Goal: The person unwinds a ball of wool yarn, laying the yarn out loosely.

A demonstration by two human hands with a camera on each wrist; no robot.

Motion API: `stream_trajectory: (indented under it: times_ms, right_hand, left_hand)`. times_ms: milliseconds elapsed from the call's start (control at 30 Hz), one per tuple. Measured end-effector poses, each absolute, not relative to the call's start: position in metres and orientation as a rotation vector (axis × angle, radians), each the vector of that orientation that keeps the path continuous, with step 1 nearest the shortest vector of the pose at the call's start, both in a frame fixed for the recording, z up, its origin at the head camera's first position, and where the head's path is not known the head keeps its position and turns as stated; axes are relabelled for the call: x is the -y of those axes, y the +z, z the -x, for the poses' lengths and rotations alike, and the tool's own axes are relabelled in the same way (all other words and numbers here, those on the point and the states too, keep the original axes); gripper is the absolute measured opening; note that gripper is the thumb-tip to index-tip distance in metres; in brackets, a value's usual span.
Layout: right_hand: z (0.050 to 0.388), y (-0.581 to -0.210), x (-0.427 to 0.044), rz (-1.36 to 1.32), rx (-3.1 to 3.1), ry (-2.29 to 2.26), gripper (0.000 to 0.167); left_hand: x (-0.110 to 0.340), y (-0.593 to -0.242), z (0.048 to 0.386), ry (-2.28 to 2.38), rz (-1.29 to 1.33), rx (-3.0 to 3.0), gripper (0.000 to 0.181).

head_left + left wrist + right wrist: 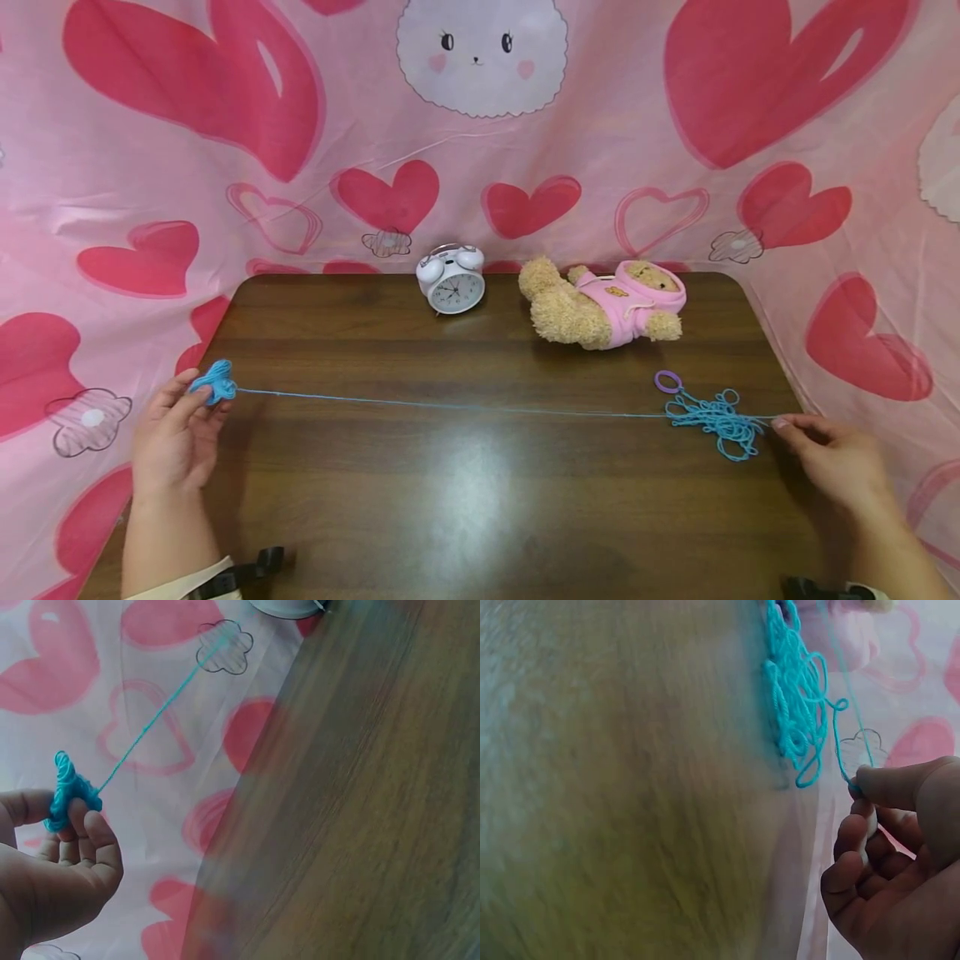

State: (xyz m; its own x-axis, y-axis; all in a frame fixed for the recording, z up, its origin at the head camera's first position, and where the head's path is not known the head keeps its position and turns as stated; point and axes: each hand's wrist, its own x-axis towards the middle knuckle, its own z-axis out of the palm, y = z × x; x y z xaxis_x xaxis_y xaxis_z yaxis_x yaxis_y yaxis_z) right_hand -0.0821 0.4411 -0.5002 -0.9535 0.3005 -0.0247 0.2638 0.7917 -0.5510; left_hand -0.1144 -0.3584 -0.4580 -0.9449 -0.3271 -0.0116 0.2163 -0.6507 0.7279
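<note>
Your head view: bright, pale glare mid-tabletop. Your wrist views: dimmer; right-wrist wood grain looks blurred.

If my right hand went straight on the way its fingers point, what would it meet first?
Most likely the heap of blue yarn on the table, just ahead of your right hand, though the hand's height is hard to judge, so it might pass over.

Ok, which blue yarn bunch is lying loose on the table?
The tangled pile beside the purple ring, near the right hand; the other, a compact bundle, is held in the left hand.
</note>
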Motion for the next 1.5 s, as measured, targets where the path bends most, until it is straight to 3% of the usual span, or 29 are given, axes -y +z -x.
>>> stream_trajectory:
  times_ms: [600,967,1500]
  right_hand:
    - [0.090,-0.507,-0.437,0.160,2.994,0.805,0.027]
    - [0.091,-0.500,-0.427,0.158,2.940,0.868,0.030]
    - [0.108,-0.488,-0.374,0.150,2.815,1.026,0.031]
  left_hand:
    - [0.341,-0.461,0.121,-2.626,-0.185,1.220,0.025]
    - [0.331,-0.466,0.126,-2.633,-0.197,1.273,0.025]
    - [0.301,-0.472,0.134,-2.613,-0.191,1.509,0.024]
